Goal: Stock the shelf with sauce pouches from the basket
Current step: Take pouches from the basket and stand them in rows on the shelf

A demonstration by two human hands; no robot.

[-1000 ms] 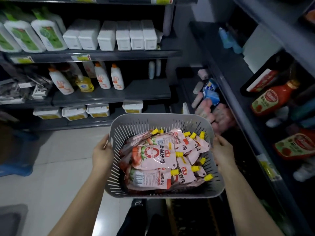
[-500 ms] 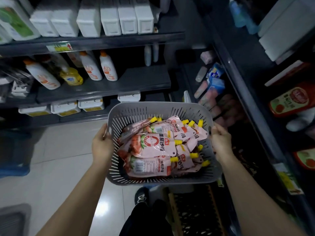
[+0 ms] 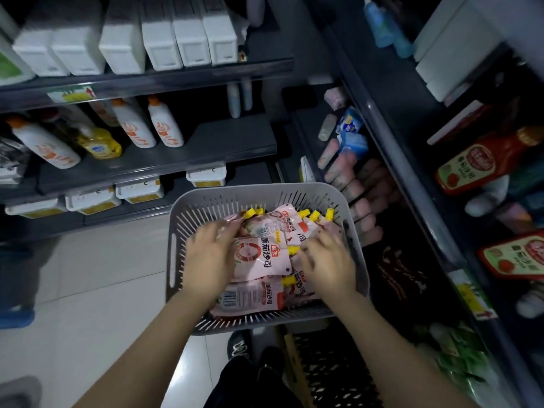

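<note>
A grey slatted basket sits low in front of me, full of several pink sauce pouches with yellow caps. Both my hands are inside it. My left hand lies on the pouches at the left with its fingers stretched forward. My right hand is on the pouches at the right, fingers bent toward a yellow cap; blur hides whether it holds one. The dark shelf to my right carries red ketchup bottles and a red sauce pouch.
The shelves at the left hold white bottles, a yellow bottle and white boxes. Pale floor tiles lie left of the basket. My shoe shows below it.
Both hands have let go of the basket's sides and moved in onto the pouches. The basket sits lower and the view has tilted down.
</note>
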